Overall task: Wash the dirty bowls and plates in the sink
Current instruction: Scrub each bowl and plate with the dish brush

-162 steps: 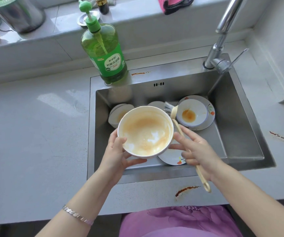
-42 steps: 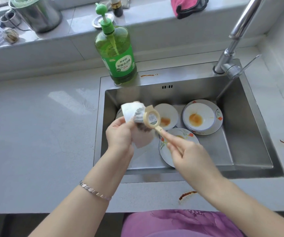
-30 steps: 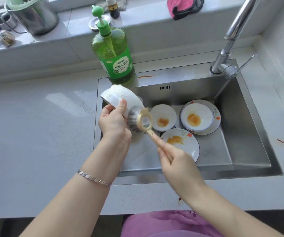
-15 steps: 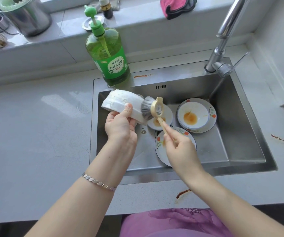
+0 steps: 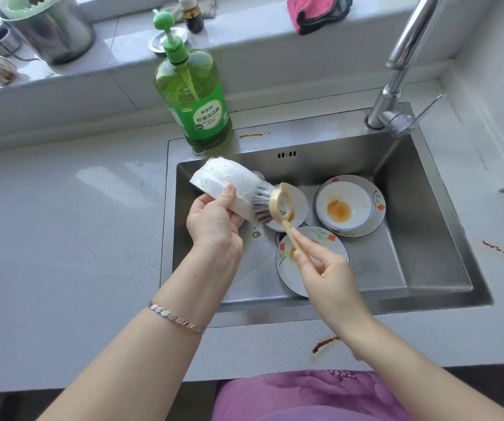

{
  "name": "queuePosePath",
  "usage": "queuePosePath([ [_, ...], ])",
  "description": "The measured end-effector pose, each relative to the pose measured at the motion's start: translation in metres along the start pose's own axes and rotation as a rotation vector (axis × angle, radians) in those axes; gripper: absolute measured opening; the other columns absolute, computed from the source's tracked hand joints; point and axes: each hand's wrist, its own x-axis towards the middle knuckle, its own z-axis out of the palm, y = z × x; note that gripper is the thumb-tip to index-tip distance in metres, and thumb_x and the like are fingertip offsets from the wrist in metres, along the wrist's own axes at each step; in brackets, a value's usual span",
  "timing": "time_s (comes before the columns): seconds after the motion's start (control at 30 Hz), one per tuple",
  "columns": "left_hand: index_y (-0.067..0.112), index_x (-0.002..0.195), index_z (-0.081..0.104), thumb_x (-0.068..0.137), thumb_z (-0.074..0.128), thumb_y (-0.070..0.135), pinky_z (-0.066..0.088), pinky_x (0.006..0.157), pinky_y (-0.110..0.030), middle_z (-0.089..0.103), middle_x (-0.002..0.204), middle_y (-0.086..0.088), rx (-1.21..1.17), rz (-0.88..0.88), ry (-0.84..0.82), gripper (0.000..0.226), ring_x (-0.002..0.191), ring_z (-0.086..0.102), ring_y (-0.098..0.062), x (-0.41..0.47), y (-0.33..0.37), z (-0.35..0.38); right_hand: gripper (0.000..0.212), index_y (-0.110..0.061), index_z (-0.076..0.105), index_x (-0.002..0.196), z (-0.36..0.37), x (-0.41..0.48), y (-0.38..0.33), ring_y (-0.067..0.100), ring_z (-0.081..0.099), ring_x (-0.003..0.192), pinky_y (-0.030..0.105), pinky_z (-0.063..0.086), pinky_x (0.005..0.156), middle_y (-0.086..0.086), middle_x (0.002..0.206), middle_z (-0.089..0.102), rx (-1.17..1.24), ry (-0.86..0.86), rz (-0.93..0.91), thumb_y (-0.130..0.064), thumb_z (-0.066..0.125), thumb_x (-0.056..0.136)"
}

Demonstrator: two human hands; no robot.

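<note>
Over sink [image 5: 420,214], near counter edge: bowl scrub, two hands.
Right hand [image 5: 326,268] pinches brush [image 5: 278,205] handle, bristles at bowl mouth; left hand [image 5: 211,220] grips white bowl [image 5: 223,180], thumb across its wall, bowl turned sideways since earlier mouth-up hold; stained plates [image 5: 287,271] on basin floor; green soap bottle [image 5: 196,98] behind; grey counter [image 5: 62,238].

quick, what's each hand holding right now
Left hand: grips the white bowl.
Right hand: pinches the dish brush handle.
</note>
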Motion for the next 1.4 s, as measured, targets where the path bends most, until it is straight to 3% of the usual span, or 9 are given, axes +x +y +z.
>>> queuePosePath([
  [0.1,0.011,0.086,0.054,0.086,0.061,-0.001,0.056,0.053,-0.022,0.065,0.088,-0.006,0.003,0.02,0.006,0.014,0.07,0.065,-0.012,-0.001,-0.003,0.003,0.039,-0.027,0.049,0.13,-0.001,0.0,0.002,-0.006,0.039,0.036,0.006,0.031,0.042,-0.028,0.034,0.038,0.061,-0.007,0.098,-0.006,0.041,0.097],
  [0.3,0.008,0.1,0.056,0.088,0.058,0.0,0.06,0.064,-0.028,0.067,0.094,-0.009,0.02,0.016,-0.144,0.015,0.075,0.069,-0.015,-0.001,0.004,-0.003,0.033,-0.043,0.054,0.116,-0.006,-0.002,0.006,0.002,0.016,0.035,0.012,0.016,0.031,-0.015,0.042,0.023,0.338,-0.072,0.37,-0.017,0.042,0.099],
  [0.5,0.007,0.088,0.062,0.086,0.056,0.002,0.053,0.052,-0.021,0.07,0.073,-0.001,0.399,-0.029,-0.368,0.008,0.062,0.066,-0.012,0.003,0.023,-0.028,0.026,-0.034,0.06,0.106,-0.025,0.0,0.024,0.0,0.015,0.032,0.007,0.01,0.028,-0.008,0.047,0.018,0.734,-0.118,0.673,-0.019,0.04,0.099],
  [0.57,0.004,0.094,0.064,0.087,0.054,0.001,0.053,0.051,-0.02,0.069,0.072,-0.002,0.506,-0.053,-0.389,0.012,0.06,0.064,-0.012,0.005,0.027,-0.037,0.027,-0.034,0.059,0.11,-0.036,0.006,0.025,0.0,0.016,0.031,0.006,0.011,0.028,-0.009,0.046,0.02,0.739,-0.113,0.663,-0.019,0.039,0.099],
  [0.67,-0.001,0.103,0.063,0.088,0.053,-0.001,0.052,0.049,-0.021,0.068,0.073,-0.005,0.591,-0.079,-0.361,0.018,0.058,0.064,-0.013,0.005,0.02,-0.05,0.03,-0.035,0.058,0.118,-0.044,0.013,0.024,0.001,0.015,0.034,0.008,0.012,0.028,-0.008,0.049,0.02,0.467,-0.133,0.604,-0.019,0.041,0.099],
  [0.87,0.007,0.085,0.061,0.088,0.056,-0.002,0.053,0.059,-0.03,0.063,0.085,-0.009,0.488,-0.022,-0.096,0.01,0.073,0.059,-0.02,0.014,0.01,-0.049,0.037,-0.033,0.053,0.126,-0.011,-0.015,0.014,0.003,0.016,0.034,0.012,0.018,0.034,-0.014,0.034,0.027,-0.008,-0.162,0.259,-0.011,0.044,0.097],
  [1.03,0.007,0.085,0.062,0.086,0.059,-0.002,0.051,0.06,-0.031,0.064,0.081,-0.009,0.527,0.005,-0.108,0.009,0.069,0.059,-0.021,0.008,0.005,-0.046,0.037,-0.022,0.052,0.13,-0.007,0.008,-0.015,-0.009,0.04,0.033,0.005,0.032,0.039,-0.026,0.03,0.038,-0.059,-0.126,0.16,-0.007,0.043,0.097],
  [1.17,0.002,0.094,0.063,0.085,0.058,-0.003,0.053,0.05,-0.022,0.065,0.08,-0.009,0.523,-0.005,-0.192,0.011,0.063,0.061,-0.018,0.003,0.007,-0.045,0.037,-0.018,0.052,0.131,-0.019,0.025,-0.009,-0.014,0.042,0.034,0.004,0.034,0.039,-0.027,0.03,0.039,-0.076,-0.093,0.204,-0.007,0.043,0.097],
  [1.4,0.0,0.103,0.062,0.087,0.058,-0.002,0.053,0.053,-0.023,0.065,0.081,-0.009,0.506,-0.017,-0.128,0.017,0.065,0.061,-0.017,0.012,0.003,-0.046,0.038,-0.022,0.051,0.131,-0.015,-0.003,-0.013,-0.006,0.039,0.032,0.003,0.032,0.039,-0.023,0.03,0.037,-0.073,-0.167,0.165,-0.007,0.042,0.097],
])
